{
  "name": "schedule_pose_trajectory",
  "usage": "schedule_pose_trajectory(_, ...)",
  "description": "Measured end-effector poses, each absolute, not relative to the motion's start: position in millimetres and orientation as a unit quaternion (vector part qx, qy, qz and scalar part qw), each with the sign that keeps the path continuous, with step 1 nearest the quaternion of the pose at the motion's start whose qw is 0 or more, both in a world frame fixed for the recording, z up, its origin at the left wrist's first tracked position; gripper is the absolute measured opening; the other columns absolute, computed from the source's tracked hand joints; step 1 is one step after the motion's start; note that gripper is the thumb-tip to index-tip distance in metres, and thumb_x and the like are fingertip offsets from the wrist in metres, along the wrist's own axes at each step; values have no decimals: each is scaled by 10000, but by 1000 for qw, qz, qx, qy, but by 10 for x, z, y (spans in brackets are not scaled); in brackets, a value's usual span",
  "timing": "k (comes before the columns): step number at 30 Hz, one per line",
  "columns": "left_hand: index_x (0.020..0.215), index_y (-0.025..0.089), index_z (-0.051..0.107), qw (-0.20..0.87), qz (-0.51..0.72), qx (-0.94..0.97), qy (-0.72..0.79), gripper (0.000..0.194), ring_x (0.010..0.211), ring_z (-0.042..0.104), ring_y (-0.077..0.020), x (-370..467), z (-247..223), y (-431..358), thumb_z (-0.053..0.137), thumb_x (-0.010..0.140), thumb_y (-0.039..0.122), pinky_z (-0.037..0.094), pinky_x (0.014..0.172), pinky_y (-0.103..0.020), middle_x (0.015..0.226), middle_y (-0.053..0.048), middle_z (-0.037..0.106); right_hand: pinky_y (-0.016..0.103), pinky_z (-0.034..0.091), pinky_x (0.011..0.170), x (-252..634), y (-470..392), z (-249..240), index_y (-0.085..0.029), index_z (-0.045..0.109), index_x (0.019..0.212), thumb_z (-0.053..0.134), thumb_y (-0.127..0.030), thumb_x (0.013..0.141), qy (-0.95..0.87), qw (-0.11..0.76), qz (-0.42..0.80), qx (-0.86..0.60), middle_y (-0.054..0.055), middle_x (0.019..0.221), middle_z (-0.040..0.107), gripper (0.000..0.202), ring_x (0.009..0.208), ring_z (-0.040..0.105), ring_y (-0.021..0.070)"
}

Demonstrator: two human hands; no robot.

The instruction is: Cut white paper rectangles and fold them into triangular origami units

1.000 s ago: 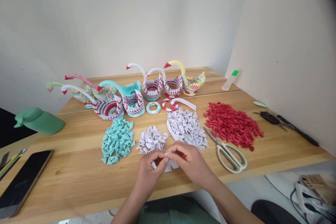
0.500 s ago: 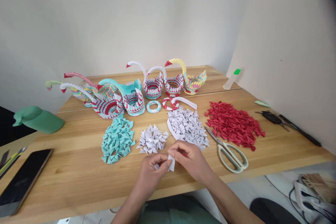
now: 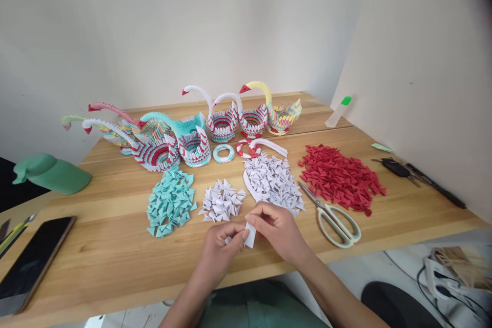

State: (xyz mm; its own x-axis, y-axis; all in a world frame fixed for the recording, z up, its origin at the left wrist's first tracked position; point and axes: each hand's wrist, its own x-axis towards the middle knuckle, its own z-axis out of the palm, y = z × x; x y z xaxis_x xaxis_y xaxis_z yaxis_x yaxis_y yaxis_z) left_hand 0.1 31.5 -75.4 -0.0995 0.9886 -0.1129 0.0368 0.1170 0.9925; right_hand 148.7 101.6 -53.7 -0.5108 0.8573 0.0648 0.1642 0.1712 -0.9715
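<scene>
Near the table's front edge, a small white piece of paper [image 3: 250, 236] is pinched between both my hands. My left hand [image 3: 223, 247] grips its left side with thumb and fingers. At its upper right, the thumb and fingertips of my right hand [image 3: 275, 229] are closed on it. Just beyond my hands lie a small heap of white folded paper triangles [image 3: 223, 201] and a larger white heap [image 3: 273, 182]. To the left is a heap of teal paper triangles [image 3: 171, 202]; to the right, a heap of red paper triangles [image 3: 340, 177].
Scissors [image 3: 332, 218] lie right of my hands. Several paper swans [image 3: 156, 151] stand at the back, with a teal-and-white ring [image 3: 223, 153] before them. A phone [image 3: 34, 261] and green bottle [image 3: 54, 174] are at left; keys [image 3: 395, 166] and a glue tube [image 3: 338, 113] at right.
The view has shifted slightly. Both hands keep their pinch on the white paper, with barely any movement of the fingers.
</scene>
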Motion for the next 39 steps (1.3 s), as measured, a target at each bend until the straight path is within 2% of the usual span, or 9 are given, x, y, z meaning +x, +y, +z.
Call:
schedule_pose_trajectory(7,645,172,685,423,515,482,569,165,570,453,-147,-28,-683,387,684,752,297,340,565,-244,595,-8,564,244,443,632,1469,1014,-484,-189,669,683,611,-292,856,-720,329,499,-351,-1,676,638,209,657,562,141)
schedule_pose_trajectory(10,610,172,661,423,548,457,558,176,579,437,-140,-40,-673,419,704,738,286,338,579,-243,591,4,530,245,455,625,1480,1004,-484,-209,723,884,613,-346,860,-700,345,519,-349,5,733,645,177,680,578,149)
schedule_pose_trajectory(12,593,174,641,437,584,408,550,212,582,421,-135,-43,-688,430,714,737,312,340,588,-241,583,14,506,245,461,614,1498,988,-518,-226,693,1079,613,-384,863,-677,354,542,-349,8,786,651,280,695,591,153)
schedule_pose_trajectory(14,540,173,586,454,625,343,535,302,571,394,-127,-35,-709,440,721,739,357,337,591,-239,544,28,458,248,467,619,1504,965,-578,-226,666,1144,624,-408,857,-662,357,561,-346,18,834,658,343,724,603,160)
schedule_pose_trajectory(18,559,167,588,517,675,244,466,324,568,394,-121,19,-731,458,759,722,390,356,609,-245,523,41,427,253,466,617,1448,904,-693,-193,684,1068,644,-454,833,-642,329,604,-339,30,827,666,353,720,600,165)
schedule_pose_trajectory(22,571,164,605,576,678,213,403,298,561,438,-122,85,-724,460,779,721,354,376,607,-256,530,37,453,237,406,551,1383,864,-714,-165,661,743,562,-486,876,-645,310,597,-363,-3,612,589,361,584,540,135)
schedule_pose_trajectory(24,567,164,600,586,677,213,392,298,575,467,-129,100,-727,455,771,737,338,389,632,-266,533,35,457,234,383,538,1376,859,-710,-167,622,652,536,-468,892,-652,311,576,-384,-11,565,560,394,557,519,127)
schedule_pose_trajectory(39,534,162,539,577,677,211,405,356,585,455,-132,84,-742,433,773,738,336,380,634,-270,531,33,457,220,339,503,1368,871,-711,-172,626,624,553,-349,837,-667,299,539,-419,-20,533,558,287,513,477,115)
